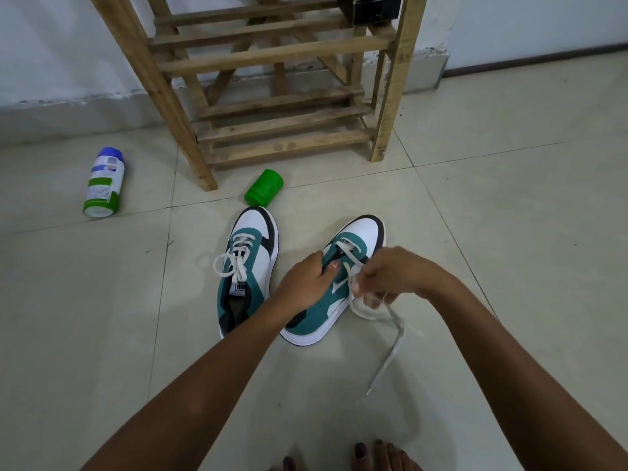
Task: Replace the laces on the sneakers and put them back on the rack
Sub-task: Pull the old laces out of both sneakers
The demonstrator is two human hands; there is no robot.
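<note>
Two teal, white and black sneakers stand side by side on the tiled floor, toes pointing away from me. The left sneaker (249, 266) is laced, its white lace tied in a bow. The right sneaker (334, 283) tilts to one side and is only partly laced near the toe. My left hand (306, 282) grips the right sneaker's tongue area, thumb on top. My right hand (390, 278) pinches the white lace (390, 329), whose loose end trails over the floor to the right. The wooden shoe rack (272, 79) stands behind the sneakers.
A green cylindrical cap (263, 188) lies in front of the rack's base. A white, green and blue spray can (103, 183) lies on the floor at the left. A dark box (370, 8) sits on an upper rack shelf. My toes (373, 455) show at the bottom edge.
</note>
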